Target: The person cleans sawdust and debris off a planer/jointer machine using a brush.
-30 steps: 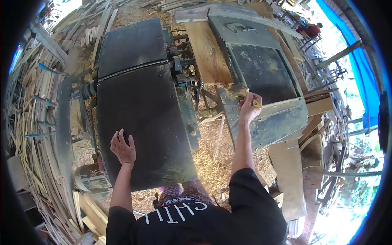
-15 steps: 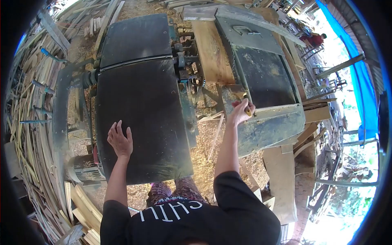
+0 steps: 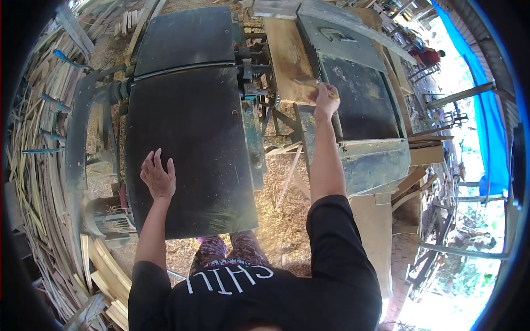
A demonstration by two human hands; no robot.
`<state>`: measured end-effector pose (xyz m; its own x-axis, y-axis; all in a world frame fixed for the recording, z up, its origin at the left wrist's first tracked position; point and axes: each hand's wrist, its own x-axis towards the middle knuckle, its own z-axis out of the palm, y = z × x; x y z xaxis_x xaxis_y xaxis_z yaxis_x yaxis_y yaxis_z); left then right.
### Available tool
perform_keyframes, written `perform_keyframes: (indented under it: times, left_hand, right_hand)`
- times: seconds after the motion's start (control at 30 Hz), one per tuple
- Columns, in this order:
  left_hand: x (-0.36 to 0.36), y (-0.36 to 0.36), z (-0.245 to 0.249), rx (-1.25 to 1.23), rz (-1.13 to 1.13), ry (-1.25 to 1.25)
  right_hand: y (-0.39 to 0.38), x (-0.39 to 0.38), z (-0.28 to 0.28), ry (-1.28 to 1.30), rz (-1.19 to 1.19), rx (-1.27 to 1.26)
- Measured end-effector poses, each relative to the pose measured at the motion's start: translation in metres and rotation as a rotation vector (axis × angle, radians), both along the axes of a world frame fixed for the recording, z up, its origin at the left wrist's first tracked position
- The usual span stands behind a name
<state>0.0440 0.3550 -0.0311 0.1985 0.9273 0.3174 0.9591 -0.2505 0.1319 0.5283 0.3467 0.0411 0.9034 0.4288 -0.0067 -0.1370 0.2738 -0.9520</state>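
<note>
My left hand has its fingers spread, at the left part of the dark flat machine table, with nothing in it. My right hand is closed round the handle of a brush, whose head points left over a wooden board. The brush head looks blurred. Just right of that hand lies a dark machine bed dusted with sawdust. Whether the bristles touch the board I cannot tell.
A metal clamp lies on the far machine plate. Wood strips are piled along the left. Sawdust covers the ground between the machines. A person in red is far off at the upper right, near a blue tarp.
My right hand has moved away from me with the brush, from the near end of the machine bed to beside the board. My left hand stays spread, almost in place.
</note>
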Motion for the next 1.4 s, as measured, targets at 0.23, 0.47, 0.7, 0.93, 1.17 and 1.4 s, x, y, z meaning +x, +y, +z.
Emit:
perform_keyframes:
  times: [0.23,0.47,0.7,0.93,1.17,1.4]
  left_hand:
    - [-0.004,-0.001,0.000,0.005,0.008,-0.054]
    - [-0.005,-0.001,0.004,0.008,-0.026,-0.079]
    - [-0.002,0.006,0.009,-0.062,-0.003,-0.065]
    - [-0.002,0.009,0.013,-0.106,0.002,-0.079]
    - [-0.003,0.010,0.007,-0.119,0.011,-0.108]
    - [-0.005,0.007,0.003,-0.076,0.006,-0.099]
  right_hand:
    - [-0.137,-0.024,0.000,-0.358,-0.090,-0.469]
    - [-0.057,-0.022,0.061,-0.641,0.157,-0.300]
    - [0.128,0.046,0.054,-1.595,0.336,-0.652]
    - [0.245,0.117,0.010,-1.642,0.319,-0.753]
    - [0.157,0.098,0.012,-1.637,0.563,-0.613]
    - [-0.004,0.041,0.033,-1.665,0.665,-0.466]
